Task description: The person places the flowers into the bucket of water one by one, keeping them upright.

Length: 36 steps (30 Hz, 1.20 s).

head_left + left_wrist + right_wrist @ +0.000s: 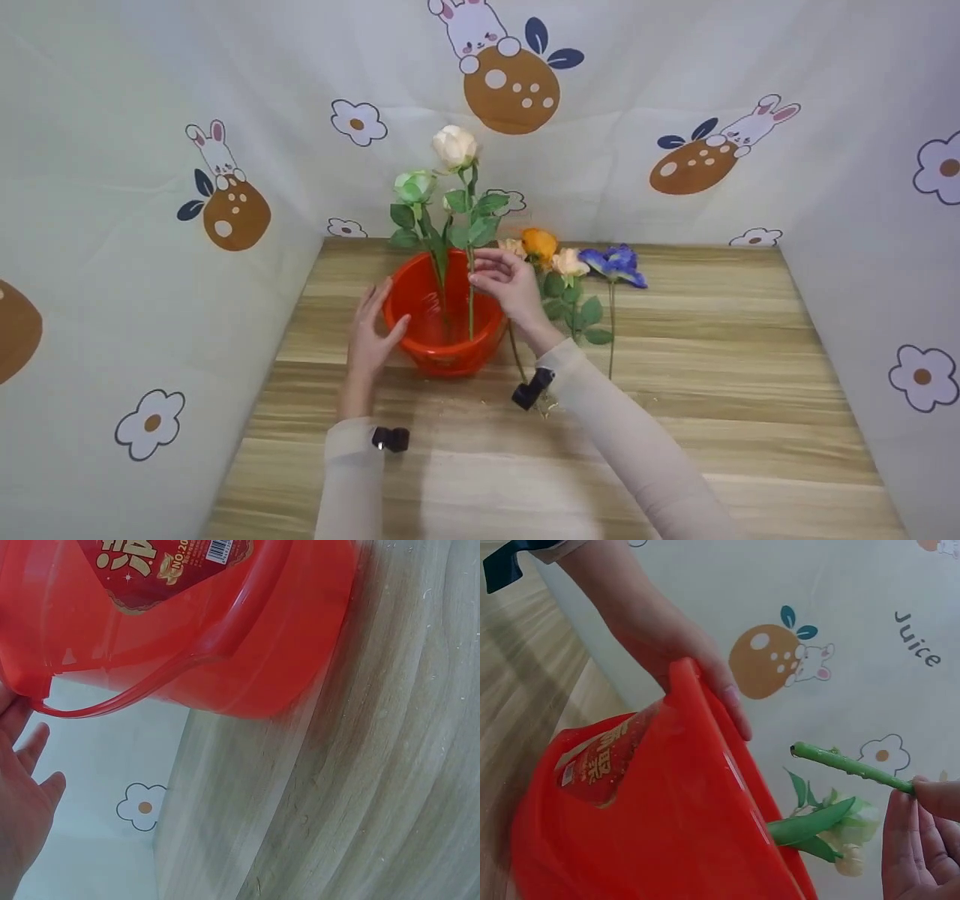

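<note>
My right hand pinches the green stem of a cream rose between thumb and fingertips. In the right wrist view the cut end of that stem is apart from the mouth of a red bucket. A pale green rose stands in the bucket, with a small pale bloom beside it. My left hand rests against the bucket's left rim, fingers fairly straight and thumb spread. In the left wrist view the bucket's handle hangs down its side, and part of this hand is hidden behind the rim.
Right of the bucket lie an orange flower, peach roses and a blue-purple flower, stems toward me. Small scraps are on the wooden table. Printed cloth walls enclose the back and sides.
</note>
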Tool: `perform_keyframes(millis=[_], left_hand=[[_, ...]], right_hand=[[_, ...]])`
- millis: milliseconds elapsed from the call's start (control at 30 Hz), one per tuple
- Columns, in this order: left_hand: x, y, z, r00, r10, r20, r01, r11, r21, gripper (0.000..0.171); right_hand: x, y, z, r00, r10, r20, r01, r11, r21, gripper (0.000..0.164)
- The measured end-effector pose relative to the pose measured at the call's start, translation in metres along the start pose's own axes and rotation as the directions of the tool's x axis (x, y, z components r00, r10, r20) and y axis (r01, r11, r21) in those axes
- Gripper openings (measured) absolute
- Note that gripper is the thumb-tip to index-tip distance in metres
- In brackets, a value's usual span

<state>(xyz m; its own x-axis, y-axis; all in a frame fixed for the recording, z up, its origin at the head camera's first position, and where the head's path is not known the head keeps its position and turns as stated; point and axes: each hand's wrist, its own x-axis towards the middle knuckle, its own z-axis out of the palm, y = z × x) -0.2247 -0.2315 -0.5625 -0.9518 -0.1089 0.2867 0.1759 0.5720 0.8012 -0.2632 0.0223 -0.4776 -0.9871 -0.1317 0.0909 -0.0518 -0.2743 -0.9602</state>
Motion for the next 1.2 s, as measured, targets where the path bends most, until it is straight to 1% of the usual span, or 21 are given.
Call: perform_keyframes(millis=[33, 133, 267, 367, 467, 533, 567, 667, 767, 800, 900, 933, 1000, 1200], left_hand=[[0.000, 0.000, 0.000, 1.000, 0.001, -0.001, -0.001, 1.000, 0.000, 0.067], [0.001, -0.001, 0.000, 1.000, 0.029, -0.008, -0.029, 1.000, 0.002, 0.066], [0.001, -0.002, 0.000, 0.998, 0.062, -0.020, -0.062, 0.998, 0.008, 0.065], [0.001, -0.002, 0.000, 0.998, 0.052, -0.021, -0.052, 0.999, 0.006, 0.065], [0.001, -0.001, -0.001, 0.999, 0.038, -0.016, -0.038, 0.999, 0.002, 0.065], [0.001, -0.001, -0.001, 0.999, 0.032, -0.014, -0.032, 0.999, 0.001, 0.065], [0.001, -0.001, -0.001, 0.999, 0.030, -0.014, -0.030, 1.000, 0.001, 0.065], [0.001, -0.001, 0.000, 1.000, 0.024, -0.010, -0.024, 1.000, 0.001, 0.066], [0.001, 0.000, 0.001, 1.000, 0.023, -0.005, -0.023, 1.000, 0.003, 0.066], [0.001, 0.000, 0.001, 1.000, 0.022, -0.004, -0.022, 1.000, 0.003, 0.066], [0.001, 0.000, 0.001, 1.000, 0.021, -0.001, -0.021, 1.000, -0.002, 0.066], [0.001, 0.000, 0.001, 1.000, 0.019, 0.000, -0.019, 1.000, -0.004, 0.066], [0.001, 0.000, 0.001, 1.000, 0.019, -0.001, -0.019, 1.000, -0.008, 0.066], [0.002, -0.003, 0.001, 0.998, 0.053, -0.021, -0.053, 0.999, 0.002, 0.064]], right_hand=[[0.002, 0.004, 0.004, 1.000, -0.013, -0.007, 0.012, 1.000, -0.013, 0.037], [0.009, 0.017, 0.012, 0.998, -0.048, -0.037, 0.045, 0.997, -0.066, 0.038], [0.015, 0.028, 0.018, 0.998, -0.045, -0.053, 0.036, 0.986, -0.163, 0.037], [0.018, 0.030, 0.021, 0.999, -0.019, -0.048, 0.007, 0.969, -0.245, 0.036], [0.021, 0.031, 0.025, 0.999, 0.009, -0.031, -0.020, 0.936, -0.350, 0.034], [0.022, 0.031, 0.028, 1.000, 0.028, -0.013, -0.031, 0.899, -0.438, 0.033], [0.023, 0.031, 0.029, 0.999, 0.037, -0.002, -0.033, 0.874, -0.484, 0.032], [0.024, 0.030, 0.031, 0.997, 0.070, 0.028, -0.037, 0.778, -0.628, 0.032], [0.025, 0.030, 0.033, 0.994, 0.099, 0.043, -0.034, 0.665, -0.746, 0.033], [0.025, 0.030, 0.034, 0.993, 0.109, 0.049, -0.030, 0.628, -0.777, 0.033], [0.025, 0.031, 0.035, 0.990, 0.125, 0.067, -0.012, 0.541, -0.841, 0.031], [0.025, 0.032, 0.036, 0.989, 0.129, 0.073, -0.004, 0.517, -0.856, 0.030], [0.024, 0.033, 0.037, 0.988, 0.130, 0.084, 0.011, 0.481, -0.877, 0.027], [0.022, 0.033, 0.041, 0.984, 0.149, 0.099, 0.035, 0.386, -0.922, 0.019]])
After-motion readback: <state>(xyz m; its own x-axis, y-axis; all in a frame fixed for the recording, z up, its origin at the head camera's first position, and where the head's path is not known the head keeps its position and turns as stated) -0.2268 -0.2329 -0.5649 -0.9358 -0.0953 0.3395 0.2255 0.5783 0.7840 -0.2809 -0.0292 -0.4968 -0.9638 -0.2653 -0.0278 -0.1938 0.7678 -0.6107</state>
